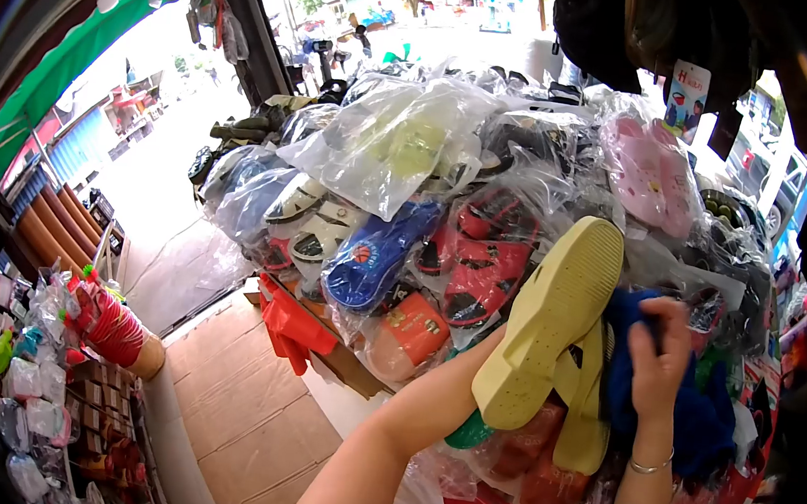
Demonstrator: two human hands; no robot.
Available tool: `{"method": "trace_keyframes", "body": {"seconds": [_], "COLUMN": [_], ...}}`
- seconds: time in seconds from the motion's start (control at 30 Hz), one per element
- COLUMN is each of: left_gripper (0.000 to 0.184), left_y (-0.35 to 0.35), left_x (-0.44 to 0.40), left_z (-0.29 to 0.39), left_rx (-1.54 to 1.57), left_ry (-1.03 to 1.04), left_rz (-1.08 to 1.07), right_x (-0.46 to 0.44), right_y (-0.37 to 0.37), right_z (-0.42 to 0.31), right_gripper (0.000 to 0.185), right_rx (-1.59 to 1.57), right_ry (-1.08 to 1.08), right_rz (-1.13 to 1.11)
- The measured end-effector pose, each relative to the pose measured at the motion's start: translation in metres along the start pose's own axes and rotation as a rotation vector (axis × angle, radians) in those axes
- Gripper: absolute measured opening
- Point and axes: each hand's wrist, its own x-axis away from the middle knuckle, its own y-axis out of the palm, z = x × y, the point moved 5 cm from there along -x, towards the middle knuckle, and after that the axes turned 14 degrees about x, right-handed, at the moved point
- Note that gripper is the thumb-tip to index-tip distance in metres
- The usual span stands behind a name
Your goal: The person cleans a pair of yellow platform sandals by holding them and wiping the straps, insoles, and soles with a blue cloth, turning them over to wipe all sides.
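Note:
A pale yellow slipper [552, 313] is held up with its ribbed sole facing me. My left arm [440, 380] reaches up behind it, and the slipper hides the fingers of that hand. Beside it, a second yellow slipper [585, 412] shows part of its strap and edge. My right hand [661, 356], with a bracelet at the wrist, is closed on a dark blue cloth [710, 423], just right of the slippers. Under both hands lie reddish-brown shoes [552, 476] in clear plastic.
Bagged footwear is heaped ahead, including blue slippers [374, 254], red-and-black sandals [483, 278] and pink clogs [643, 172]. Dark items with a tag [687, 99] hang at upper right. Shelved goods [36, 393] stand at left, beside flattened cardboard [237, 401] on the floor.

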Motion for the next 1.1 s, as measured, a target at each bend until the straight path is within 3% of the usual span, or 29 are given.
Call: {"method": "trace_keyframes", "body": {"seconds": [0.03,0.1,0.13,0.2,0.3,0.37,0.43,0.47,0.5,0.67,0.77,0.8,0.83,0.9,0.93,1.0,1.03,1.1], "left_gripper": [0.05,0.051,0.051,0.051,0.052,0.052,0.053,0.053,0.053,0.054,0.054,0.055,0.055,0.058,0.056,0.054,0.05,0.043], "left_y": [0.002,0.002,0.004,0.007,0.009,0.015,0.02,0.022,0.026,0.028,0.016,0.007,0.0,-0.015,-0.013,-0.013,-0.004,0.003], "left_x": [-0.001,-0.006,-0.008,-0.01,-0.008,-0.006,-0.007,-0.007,-0.006,-0.007,-0.008,-0.007,-0.008,-0.011,-0.012,-0.011,-0.01,-0.007], "left_z": [0.0,-0.003,-0.005,-0.006,-0.008,-0.009,-0.014,-0.013,-0.014,-0.007,-0.016,-0.006,0.002,0.001,-0.002,-0.008,-0.007,-0.009], "left_rx": [0.0,0.014,0.024,0.035,0.048,0.053,0.07,0.07,0.073,0.028,0.273,0.058,-0.16,-0.078,0.169,0.421,0.251,-0.002], "left_ry": [0.0,0.004,-0.004,-0.011,-0.017,-0.012,-0.017,-0.009,-0.01,0.028,-0.108,-0.055,0.002,-0.029,-0.083,-0.132,-0.071,0.025], "left_rz": [-0.001,-0.013,-0.019,-0.026,-0.037,-0.051,-0.071,-0.084,-0.101,-0.193,0.025,0.01,-0.007,-0.012,-0.111,-0.209,-0.173,-0.111], "right_x": [0.002,0.005,0.002,-0.01,0.007,0.029,0.008,0.007,-0.011,-0.009,-0.009,-0.011,-0.01,-0.001,0.003,0.006,0.008,-0.013], "right_y": [-0.01,-0.029,-0.025,0.003,0.046,0.051,0.03,0.032,0.014,0.012,0.012,0.014,0.013,0.015,0.014,0.016,0.017,-0.001], "right_z": [-0.001,-0.01,-0.023,-0.039,-0.04,-0.07,-0.055,-0.047,-0.031,-0.015,-0.008,-0.002,-0.002,-0.002,-0.023,-0.036,-0.051,-0.037], "right_gripper": [0.026,0.028,0.029,0.033,0.036,0.03,0.031,0.037,0.047,0.06,0.06,0.055,0.055,0.041,0.033,0.037,0.039,0.046], "right_rx": [-0.08,0.087,0.165,0.098,0.195,0.097,0.075,0.056,0.184,0.182,0.316,0.3,0.301,0.257,0.238,0.26,0.281,0.332], "right_ry": [-0.102,-0.236,-0.302,-0.324,-0.664,-0.945,-0.649,-0.681,-0.588,-0.473,-0.332,-0.282,-0.287,-0.319,-0.451,-0.581,-0.7,-0.499], "right_rz": [0.214,0.473,0.475,0.316,0.197,-0.122,0.125,0.09,0.261,0.25,0.303,0.334,0.336,0.302,0.29,0.232,0.169,0.458]}}
